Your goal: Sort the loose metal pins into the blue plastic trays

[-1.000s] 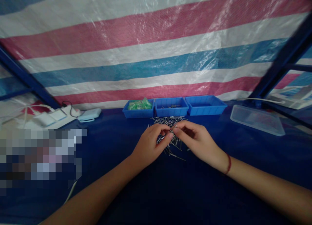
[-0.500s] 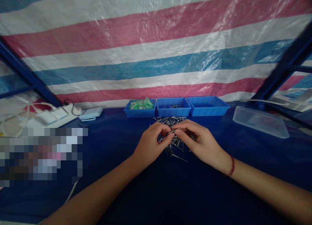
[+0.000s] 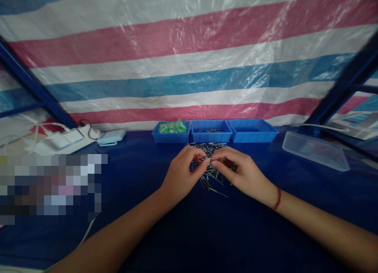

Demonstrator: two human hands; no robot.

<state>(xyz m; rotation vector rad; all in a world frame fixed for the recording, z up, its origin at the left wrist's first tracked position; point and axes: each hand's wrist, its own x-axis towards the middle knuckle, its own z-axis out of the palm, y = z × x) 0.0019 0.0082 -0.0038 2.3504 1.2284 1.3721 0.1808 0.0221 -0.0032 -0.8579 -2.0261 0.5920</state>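
Left hand (image 3: pixel 180 173) and right hand (image 3: pixel 246 174) pinch a thin metal pin (image 3: pixel 210 159) over the pile (image 3: pixel 209 147); looks light, stiff (probably slick), best gripped mid-shaft.

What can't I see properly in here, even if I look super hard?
Head view:
- Small piece at the fingertips: its ends and shape, covered by the left hand and right hand, and too tiny.
- Part of the metal pile: hidden behind both hands.
- Inside the green plastic: its crumpled folds hide it.
- Blocky patch: blurred into squares.
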